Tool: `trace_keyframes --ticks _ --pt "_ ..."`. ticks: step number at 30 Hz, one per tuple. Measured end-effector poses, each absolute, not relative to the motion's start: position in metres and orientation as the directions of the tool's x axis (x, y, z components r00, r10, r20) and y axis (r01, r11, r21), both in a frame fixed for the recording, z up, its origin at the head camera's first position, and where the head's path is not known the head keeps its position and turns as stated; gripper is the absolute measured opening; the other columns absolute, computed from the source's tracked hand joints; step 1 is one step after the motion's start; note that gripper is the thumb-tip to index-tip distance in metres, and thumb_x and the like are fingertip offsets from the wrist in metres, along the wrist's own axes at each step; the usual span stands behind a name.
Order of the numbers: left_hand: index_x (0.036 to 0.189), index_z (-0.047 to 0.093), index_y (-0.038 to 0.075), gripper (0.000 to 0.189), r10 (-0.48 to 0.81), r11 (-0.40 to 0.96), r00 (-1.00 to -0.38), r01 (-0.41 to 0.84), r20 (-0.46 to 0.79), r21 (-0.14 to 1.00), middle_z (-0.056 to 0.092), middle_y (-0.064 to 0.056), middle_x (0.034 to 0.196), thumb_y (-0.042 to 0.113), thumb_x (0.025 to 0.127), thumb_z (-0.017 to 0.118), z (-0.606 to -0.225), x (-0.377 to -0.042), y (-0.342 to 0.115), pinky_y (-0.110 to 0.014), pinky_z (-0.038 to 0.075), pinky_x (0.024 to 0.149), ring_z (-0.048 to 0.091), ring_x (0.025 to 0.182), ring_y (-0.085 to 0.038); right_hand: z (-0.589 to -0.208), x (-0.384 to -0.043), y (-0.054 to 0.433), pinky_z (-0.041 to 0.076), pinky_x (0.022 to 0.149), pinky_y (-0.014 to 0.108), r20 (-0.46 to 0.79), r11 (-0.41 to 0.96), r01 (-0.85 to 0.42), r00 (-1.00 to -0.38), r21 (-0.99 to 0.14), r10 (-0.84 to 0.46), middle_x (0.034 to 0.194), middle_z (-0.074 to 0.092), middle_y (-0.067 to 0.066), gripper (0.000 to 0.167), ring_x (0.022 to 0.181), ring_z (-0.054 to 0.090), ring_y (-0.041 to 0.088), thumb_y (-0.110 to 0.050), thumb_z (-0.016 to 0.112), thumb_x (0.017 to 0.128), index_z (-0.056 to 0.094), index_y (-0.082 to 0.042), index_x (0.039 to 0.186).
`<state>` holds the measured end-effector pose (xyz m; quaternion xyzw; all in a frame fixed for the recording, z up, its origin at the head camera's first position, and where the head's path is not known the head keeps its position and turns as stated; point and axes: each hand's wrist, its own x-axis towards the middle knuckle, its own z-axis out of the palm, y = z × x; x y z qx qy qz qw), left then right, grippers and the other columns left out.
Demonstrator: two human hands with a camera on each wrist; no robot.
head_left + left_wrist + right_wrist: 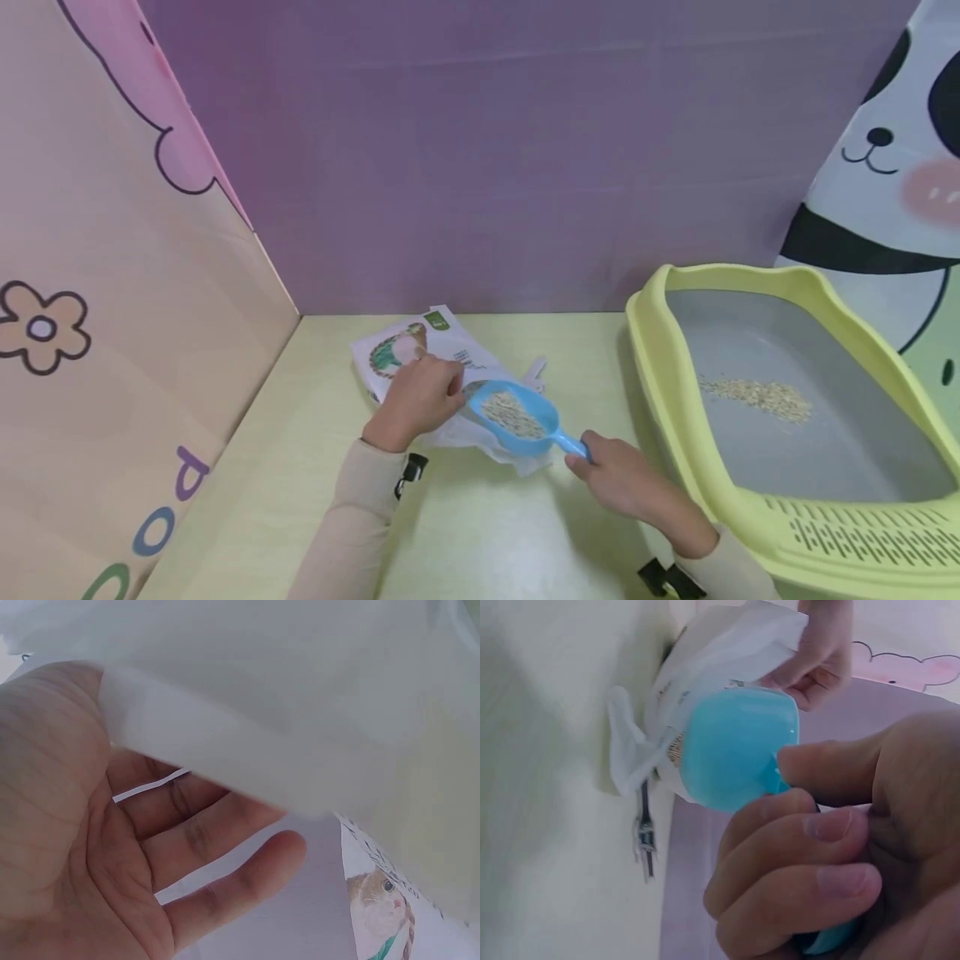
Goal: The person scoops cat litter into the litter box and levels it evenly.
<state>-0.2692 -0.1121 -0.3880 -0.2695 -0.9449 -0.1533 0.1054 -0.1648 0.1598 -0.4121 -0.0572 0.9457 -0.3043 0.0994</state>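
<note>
In the head view a white printed litter bag (pixel 480 354) lies on the table with its mouth towards me. My left hand (pixel 420 396) pinches the bag's upper edge and lifts it. Loose white film covers the left thumb tip in the left wrist view, where the other fingers (pixel 217 840) curl beneath. My right hand (pixel 622 475) grips the handle of a light blue scoop (pixel 546 408), which holds pale pellets (pixel 513 414). The scoop is at the bag's opening. In the right wrist view the scoop's underside (pixel 742 742) hides part of the bag.
To the right stands a litter box with a yellow rim (pixel 652 333) and grey pan; a small heap of pellets (pixel 765 400) lies inside. A purple wall (pixel 465 167) closes the back, and a printed panel (pixel 112 250) bounds the left side of the table (pixel 480 542).
</note>
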Motion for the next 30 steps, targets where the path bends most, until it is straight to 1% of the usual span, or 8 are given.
trace_keyframes --ticks 4,9,11,17,22,25,30 --pt "0.062 0.051 0.020 0.022 0.477 0.806 -0.829 0.545 0.291 0.231 0.049 0.009 0.057 0.017 0.077 0.067 -0.390 -0.270 -0.113 -0.026 0.036 0.050 0.045 0.052 -0.009 -0.405 -0.159 0.167 0.035 0.045 0.026 -0.175 0.809 -0.038 -0.969 -0.586 -0.172 0.065 0.048 0.001 0.018 0.052 0.040 0.013 -0.031 0.052 0.094 0.052 -0.014 0.087" --pt "0.062 0.050 0.021 0.022 0.475 0.810 -0.830 0.542 0.293 0.223 0.049 0.010 0.057 0.018 0.076 0.066 -0.390 -0.271 -0.113 -0.025 0.035 0.049 0.045 0.052 -0.008 -0.395 -0.151 0.177 0.036 0.048 0.027 -0.167 0.843 -0.059 -0.971 -0.535 -0.173 0.064 0.047 -0.001 0.021 0.053 0.039 0.012 -0.037 0.052 0.093 0.051 -0.018 0.084" --pt "0.062 0.051 0.021 0.021 0.474 0.810 -0.830 0.542 0.293 0.225 0.049 0.010 0.057 0.018 0.076 0.066 -0.391 -0.271 -0.113 -0.025 0.036 0.049 0.045 0.052 -0.008 -0.390 -0.148 0.181 0.035 0.049 0.027 -0.154 0.856 -0.068 -0.973 -0.513 -0.170 0.063 0.046 -0.003 0.024 0.053 0.038 0.011 -0.040 0.053 0.093 0.050 -0.019 0.082" --pt "0.062 0.051 0.021 0.020 0.477 0.809 -0.831 0.542 0.285 0.226 0.050 0.010 0.057 0.018 0.076 0.066 -0.393 -0.272 -0.113 -0.024 0.036 0.049 0.045 0.052 -0.008 -0.373 -0.140 0.194 0.034 0.048 0.026 -0.115 0.864 -0.080 -0.981 -0.497 -0.158 0.061 0.043 -0.004 0.036 0.051 0.037 0.010 -0.053 0.050 0.091 0.049 -0.019 0.079" --pt "0.063 0.051 0.021 0.020 0.476 0.811 -0.832 0.541 0.287 0.223 0.050 0.010 0.058 0.018 0.075 0.066 -0.392 -0.273 -0.112 -0.024 0.037 0.050 0.046 0.053 -0.008 -0.363 -0.138 0.207 0.033 0.047 0.026 -0.061 0.869 -0.103 -0.987 -0.484 -0.151 0.059 0.041 -0.005 0.041 0.050 0.035 0.009 -0.058 0.046 0.090 0.049 -0.019 0.078" --pt "0.063 0.051 0.021 0.020 0.473 0.812 -0.833 0.538 0.286 0.224 0.051 0.010 0.058 0.018 0.075 0.066 -0.392 -0.273 -0.112 -0.025 0.037 0.050 0.046 0.053 -0.008 -0.356 -0.138 0.216 0.033 0.047 0.026 -0.046 0.869 -0.101 -0.989 -0.484 -0.140 0.059 0.039 -0.006 0.041 0.050 0.035 0.008 -0.059 0.045 0.090 0.050 -0.019 0.079" --pt "0.063 0.052 0.021 0.020 0.470 0.810 -0.835 0.537 0.285 0.237 0.051 0.010 0.058 0.018 0.076 0.066 -0.392 -0.272 -0.113 -0.024 0.037 0.050 0.046 0.053 -0.008 -0.343 -0.137 0.232 0.031 0.046 0.026 0.013 0.885 -0.131 -0.990 -0.447 -0.140 0.059 0.039 -0.005 0.034 0.049 0.033 0.007 -0.051 0.046 0.094 0.049 -0.020 0.081"
